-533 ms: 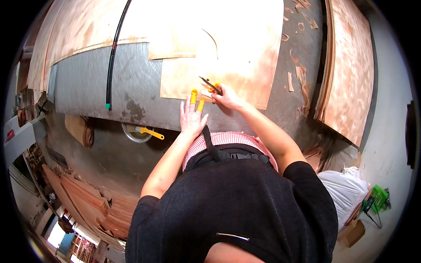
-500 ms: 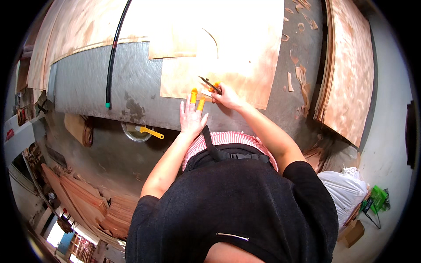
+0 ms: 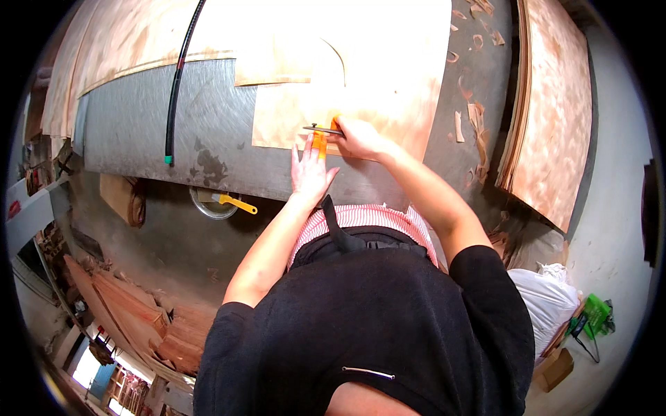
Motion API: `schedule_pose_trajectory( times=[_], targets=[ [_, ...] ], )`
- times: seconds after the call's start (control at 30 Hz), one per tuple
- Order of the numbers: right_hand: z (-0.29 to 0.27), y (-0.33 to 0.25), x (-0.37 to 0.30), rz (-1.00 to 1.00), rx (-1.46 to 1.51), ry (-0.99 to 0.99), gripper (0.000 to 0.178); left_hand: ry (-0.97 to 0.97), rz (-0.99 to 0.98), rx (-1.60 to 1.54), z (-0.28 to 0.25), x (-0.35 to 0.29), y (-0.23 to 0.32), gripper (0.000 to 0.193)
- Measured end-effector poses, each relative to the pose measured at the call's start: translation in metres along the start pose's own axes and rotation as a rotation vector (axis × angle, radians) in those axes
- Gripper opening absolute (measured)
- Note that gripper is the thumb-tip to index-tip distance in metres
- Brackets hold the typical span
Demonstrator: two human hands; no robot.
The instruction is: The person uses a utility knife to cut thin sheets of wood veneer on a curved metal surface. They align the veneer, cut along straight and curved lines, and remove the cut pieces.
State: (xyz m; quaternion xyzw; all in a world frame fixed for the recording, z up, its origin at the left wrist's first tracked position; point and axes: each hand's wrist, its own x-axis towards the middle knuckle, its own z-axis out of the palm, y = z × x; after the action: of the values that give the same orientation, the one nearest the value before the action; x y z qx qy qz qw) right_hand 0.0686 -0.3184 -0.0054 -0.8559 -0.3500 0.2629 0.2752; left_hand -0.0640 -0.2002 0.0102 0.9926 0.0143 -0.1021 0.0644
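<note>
A slim dark tool point(image 3: 320, 129), pointed and with a small knob near its tip, is gripped in my right hand point(image 3: 358, 138). Its exact kind is hard to make out. It lies low across a thin wood veneer sheet point(image 3: 402, 125), pointing left above the fingertips of my left hand point(image 3: 310, 173). That left hand is laid out with its fingers stretched at the sheet's near edge, and yellow covers wrap two of its fingers. An orange-yellow cover also shows on my right hand. A smaller veneer piece point(image 3: 274, 66) overlaps the sheet farther back.
A black rod point(image 3: 176, 93) with a green end crosses the grey metal table point(image 3: 139, 125). Veneer stacks stand at far left and at right point(image 3: 555, 104). Curled scraps point(image 3: 476, 132) litter the table's right side. Below the front edge sits a round container with a yellow-handled scraper point(image 3: 238, 203).
My right hand has shifted slightly left and up, and the tool has turned flatter. My left hand has moved a little right, its fingers now close beneath the tool.
</note>
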Motion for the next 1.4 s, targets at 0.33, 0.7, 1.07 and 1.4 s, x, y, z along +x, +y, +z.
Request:
schedule_pose_trajectory(
  times=[0.33,0.7,1.07,1.4],
  targets=[
    [-0.034,0.037,-0.038,0.215,0.565,-0.152,0.016,0.125,0.061,-0.149,-0.001,-0.001,0.003,0.065],
    [0.009,0.037,-0.046,0.313,0.567,0.041,0.019,0.099,0.065,-0.132,0.003,0.000,0.022,0.060],
    [0.002,0.029,-0.047,0.303,0.467,0.074,0.021,-0.003,0.002,-0.010,-0.006,0.007,0.039,0.066],
    [-0.002,0.025,-0.058,0.379,0.054,0.156,0.033,-0.068,0.009,0.037,-0.008,0.009,0.038,0.065]
  ],
)
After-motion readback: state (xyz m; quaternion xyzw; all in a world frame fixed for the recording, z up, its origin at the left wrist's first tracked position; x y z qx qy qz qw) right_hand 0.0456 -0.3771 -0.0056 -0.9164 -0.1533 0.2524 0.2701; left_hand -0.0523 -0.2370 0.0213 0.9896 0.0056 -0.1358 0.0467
